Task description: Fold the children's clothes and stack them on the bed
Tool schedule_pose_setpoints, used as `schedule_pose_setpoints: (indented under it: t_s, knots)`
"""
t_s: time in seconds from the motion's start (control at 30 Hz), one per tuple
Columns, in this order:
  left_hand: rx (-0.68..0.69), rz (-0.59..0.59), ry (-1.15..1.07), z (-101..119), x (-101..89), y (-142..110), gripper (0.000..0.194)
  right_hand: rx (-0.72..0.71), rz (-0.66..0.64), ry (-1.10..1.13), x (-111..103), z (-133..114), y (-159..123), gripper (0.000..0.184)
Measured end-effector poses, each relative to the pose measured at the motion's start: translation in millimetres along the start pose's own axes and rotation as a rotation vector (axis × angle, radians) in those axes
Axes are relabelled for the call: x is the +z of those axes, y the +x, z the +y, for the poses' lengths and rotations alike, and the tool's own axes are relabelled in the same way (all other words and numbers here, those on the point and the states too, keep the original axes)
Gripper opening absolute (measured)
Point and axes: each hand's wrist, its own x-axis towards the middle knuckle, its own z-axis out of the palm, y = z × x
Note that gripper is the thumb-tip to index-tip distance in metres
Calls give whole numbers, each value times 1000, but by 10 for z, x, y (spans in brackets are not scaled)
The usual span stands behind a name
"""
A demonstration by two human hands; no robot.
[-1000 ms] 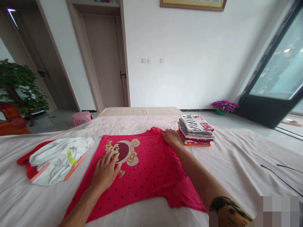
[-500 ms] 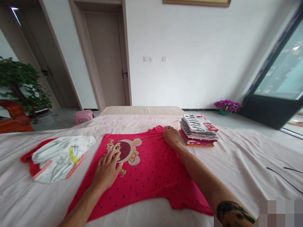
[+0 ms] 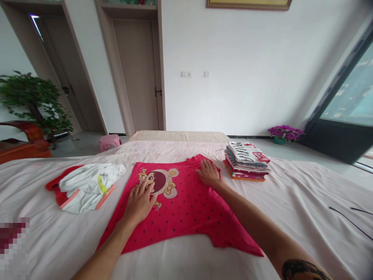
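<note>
Both hands, left and right, lie open and flat on the pink shirt, gripping nothing, mid-sheet. Toward the sheet's left edge sits a crumpled white garment; right of the shirt, folded clothes; beyond, a stool.

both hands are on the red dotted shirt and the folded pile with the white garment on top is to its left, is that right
Not quite. The head view shows the folded pile to the right of the red dotted shirt, not to its left. The left hand and right hand do rest on the shirt, and a white garment does top the pile.
</note>
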Motion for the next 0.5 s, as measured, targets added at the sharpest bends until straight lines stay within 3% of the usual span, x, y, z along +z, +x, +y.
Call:
schedule_pose_setpoints:
  t_s: [0.1,0.2,0.5]
  knots:
    - [-1,-7,-5,-1,-8,-7,49,-168,-29,74,19,-344,-398,72]
    - [0,-16,-9,-5,-15,-18,50,-225,-78,108,2,-446,-719,73]
    - [21,-39,5,-14,-35,-50,52,-34,-138,66,-159,284,-1030,72]
